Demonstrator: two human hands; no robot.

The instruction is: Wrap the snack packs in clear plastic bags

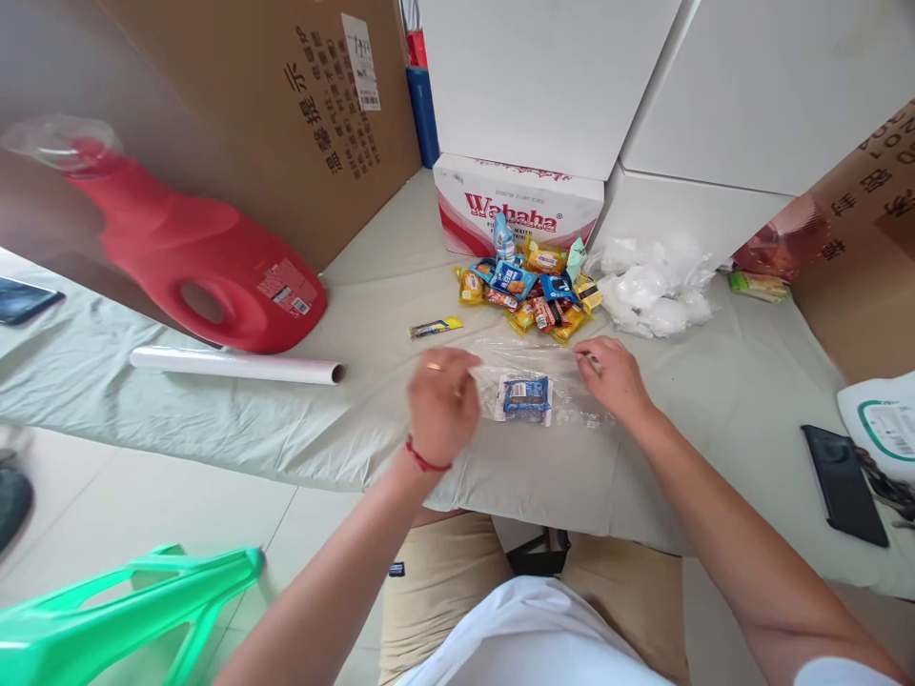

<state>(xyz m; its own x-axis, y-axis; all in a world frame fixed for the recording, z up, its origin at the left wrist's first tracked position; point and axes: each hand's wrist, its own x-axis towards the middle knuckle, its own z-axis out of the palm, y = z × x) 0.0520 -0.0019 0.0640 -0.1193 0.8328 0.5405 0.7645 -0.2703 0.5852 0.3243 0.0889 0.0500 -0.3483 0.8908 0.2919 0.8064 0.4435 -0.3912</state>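
Observation:
A clear plastic film [586, 405] lies spread on the cloth between my hands, and a blue-and-white wrapped snack [527, 398] rests on or inside it; I cannot tell which. My left hand [443, 400], with a red cord at the wrist, is closed at the film's left edge, its fingertips slightly blurred. On the other side, my right hand [611, 376] pinches the film's upper right corner. Just behind the film sits a pile of wrapped snacks [549, 286] in yellow, blue and red. A narrow yellow-and-black packet [436, 328] lies alone to the left of that pile.
Wadded clear plastic [658, 291] sits right of the snacks. A Wahaha carton [521, 205] stands behind. At left are a red jug [214, 257] and a white roll [235, 366]; a black phone [843, 484] lies at right. A green stool [135, 610] stands on the floor.

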